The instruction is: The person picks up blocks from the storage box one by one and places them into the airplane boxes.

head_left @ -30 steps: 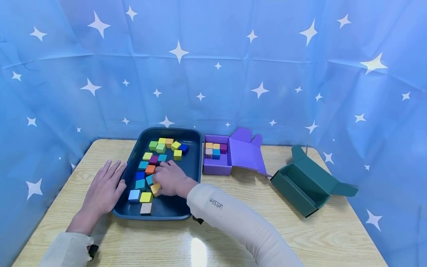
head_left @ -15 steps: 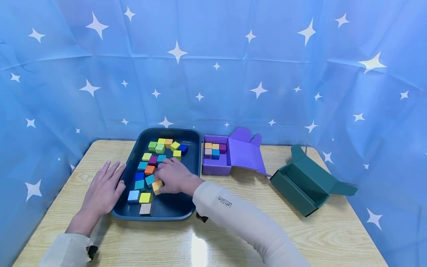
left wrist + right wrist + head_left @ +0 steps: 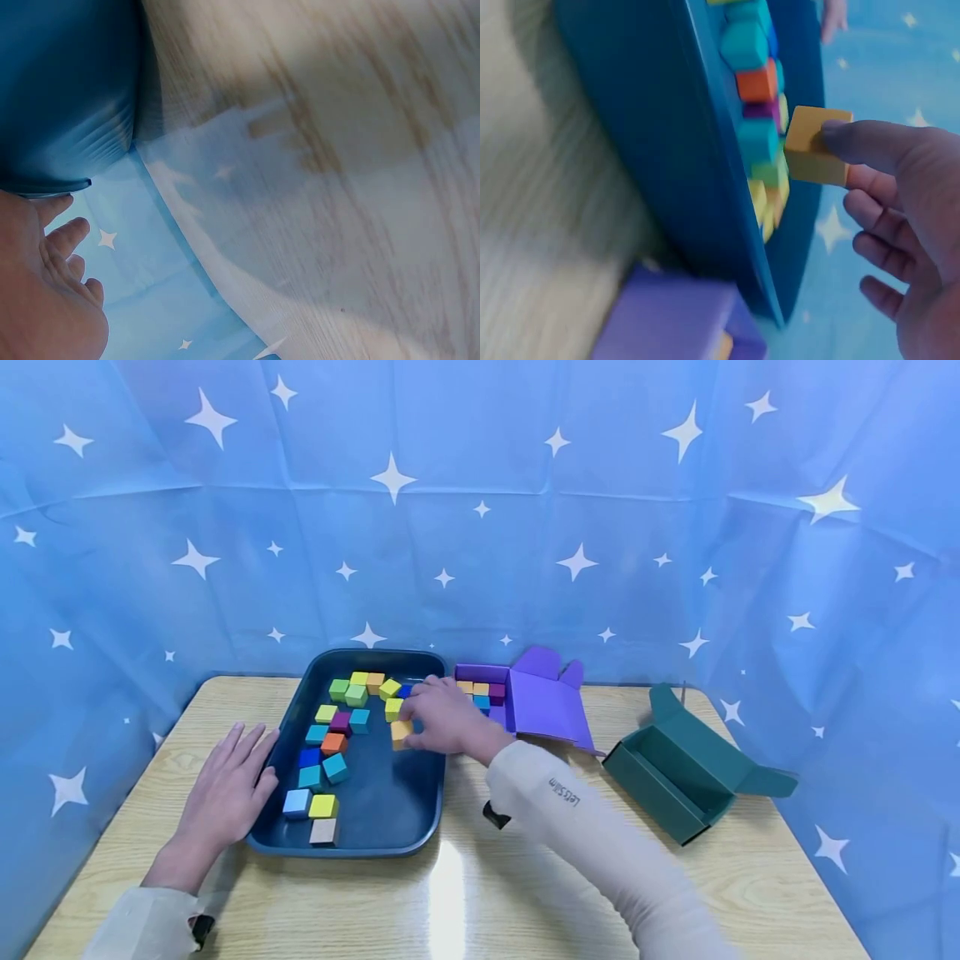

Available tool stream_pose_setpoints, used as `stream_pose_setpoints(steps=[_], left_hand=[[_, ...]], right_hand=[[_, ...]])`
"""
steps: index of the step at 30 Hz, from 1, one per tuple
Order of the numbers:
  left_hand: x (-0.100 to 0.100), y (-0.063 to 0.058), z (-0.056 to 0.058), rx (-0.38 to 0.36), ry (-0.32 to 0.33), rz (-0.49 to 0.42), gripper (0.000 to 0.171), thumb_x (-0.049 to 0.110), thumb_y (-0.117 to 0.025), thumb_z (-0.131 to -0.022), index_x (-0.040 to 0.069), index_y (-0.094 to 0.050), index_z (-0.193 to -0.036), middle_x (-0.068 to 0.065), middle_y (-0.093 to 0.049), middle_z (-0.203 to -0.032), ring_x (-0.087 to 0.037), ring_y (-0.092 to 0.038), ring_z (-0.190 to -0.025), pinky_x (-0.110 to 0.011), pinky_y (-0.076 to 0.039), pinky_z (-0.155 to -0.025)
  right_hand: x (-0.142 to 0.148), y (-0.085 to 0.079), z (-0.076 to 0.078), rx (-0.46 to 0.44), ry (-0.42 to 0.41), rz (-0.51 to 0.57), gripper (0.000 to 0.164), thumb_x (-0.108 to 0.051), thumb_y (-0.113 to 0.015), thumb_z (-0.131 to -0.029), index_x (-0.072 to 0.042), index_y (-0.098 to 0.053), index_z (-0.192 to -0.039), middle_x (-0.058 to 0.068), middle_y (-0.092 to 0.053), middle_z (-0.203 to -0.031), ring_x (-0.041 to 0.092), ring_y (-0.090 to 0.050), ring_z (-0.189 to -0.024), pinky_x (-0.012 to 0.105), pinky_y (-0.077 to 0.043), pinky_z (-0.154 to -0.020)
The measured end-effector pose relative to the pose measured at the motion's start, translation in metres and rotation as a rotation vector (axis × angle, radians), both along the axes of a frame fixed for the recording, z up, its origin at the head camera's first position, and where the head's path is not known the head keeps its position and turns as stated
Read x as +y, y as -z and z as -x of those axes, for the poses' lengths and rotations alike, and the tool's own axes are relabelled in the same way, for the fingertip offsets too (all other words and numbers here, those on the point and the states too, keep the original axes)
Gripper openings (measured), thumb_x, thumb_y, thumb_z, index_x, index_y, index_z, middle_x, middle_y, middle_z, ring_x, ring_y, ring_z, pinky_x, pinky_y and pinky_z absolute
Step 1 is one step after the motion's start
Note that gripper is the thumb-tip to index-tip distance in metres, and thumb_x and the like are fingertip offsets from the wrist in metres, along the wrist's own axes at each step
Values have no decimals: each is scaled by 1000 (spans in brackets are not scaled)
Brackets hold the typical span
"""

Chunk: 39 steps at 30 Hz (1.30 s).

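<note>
My right hand [image 3: 448, 717] pinches a yellow-orange cube [image 3: 817, 146] between thumb and fingers, held above the right side of the dark blue tray [image 3: 390, 827]. Below and left of it, several coloured cubes lie in the tray, among them an orange-red cube [image 3: 334, 743], a purple cube [image 3: 341, 722] and a pale wooden cube [image 3: 324, 832]. My left hand [image 3: 228, 789] rests at the tray's left rim with fingers extended; in the left wrist view its fingertips [image 3: 69, 236] are right by the rim. Just past my right hand stands the open purple box [image 3: 480, 674], partly hidden by it.
Inside the purple box sit several cubes, including a magenta one [image 3: 497, 694]. Its lid [image 3: 551, 702] lies folded out to the right. An open dark green box [image 3: 667, 785] stands farther right on the wooden table [image 3: 555, 893]. A blue star-printed cloth [image 3: 480, 543] hangs behind.
My right hand has lifted the yellow-orange cube from among the others and carried it right and toward the back, closer to the purple box. My left hand stays at the rim.
</note>
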<state>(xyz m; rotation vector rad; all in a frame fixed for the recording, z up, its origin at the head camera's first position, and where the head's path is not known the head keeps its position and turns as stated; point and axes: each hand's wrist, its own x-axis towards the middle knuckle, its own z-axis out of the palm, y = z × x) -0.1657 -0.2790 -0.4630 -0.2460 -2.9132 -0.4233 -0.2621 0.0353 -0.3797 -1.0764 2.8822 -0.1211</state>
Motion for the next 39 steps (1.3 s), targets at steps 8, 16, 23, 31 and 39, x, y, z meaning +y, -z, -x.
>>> stream_pose_setpoints(steps=[8, 16, 23, 31, 39], left_hand=[[-1, 1, 1, 8, 4, 9, 55, 27, -39, -102, 4, -31, -151, -26, -29, -155, -43, -7, -150, -56, 1, -123], [-2, 2, 0, 5, -2, 9, 55, 27, -39, -102, 4, -32, -151, -26, -29, -155, -41, -5, -151, -59, -5, -122], [-1, 3, 0, 6, -6, 5, 55, 27, -40, -101, 5, -31, -151, -26, -29, -155, -42, -6, -150, -58, -2, -123], [-2, 3, 0, 17, -1, 12, 54, 26, -40, -101, 4, -32, -151, -27, -30, -155, -43, -8, -150, -52, 5, -124], [-2, 3, 0, 17, -1, 6, 55, 26, -40, -101, 5, -32, -151, -27, -29, -155, -42, -7, -150, -54, 1, -124]], right_hand=[[57, -14, 25, 8, 107, 59, 34, -43, -72, -84, -21, -73, -110, -4, -67, -109, 18, -50, -107, 40, -41, -95], [103, -10, 47, -9, 247, 69, 33, -42, -72, -85, -21, -73, -111, -3, -68, -112, 23, -51, -111, 45, -40, -99], [120, 3, 54, -34, 351, 3, 31, -42, -71, -86, -20, -72, -108, 1, -67, -114, 28, -49, -115, 51, -35, -106], [118, 21, 60, 2, 402, -94, 35, -41, -73, -85, -20, -72, -113, 2, -65, -124, 29, -46, -122, 49, -31, -111], [111, 38, 67, 32, 405, -186, 34, -43, -72, -85, -22, -72, -112, 1, -65, -122, 28, -47, -120, 48, -29, -113]])
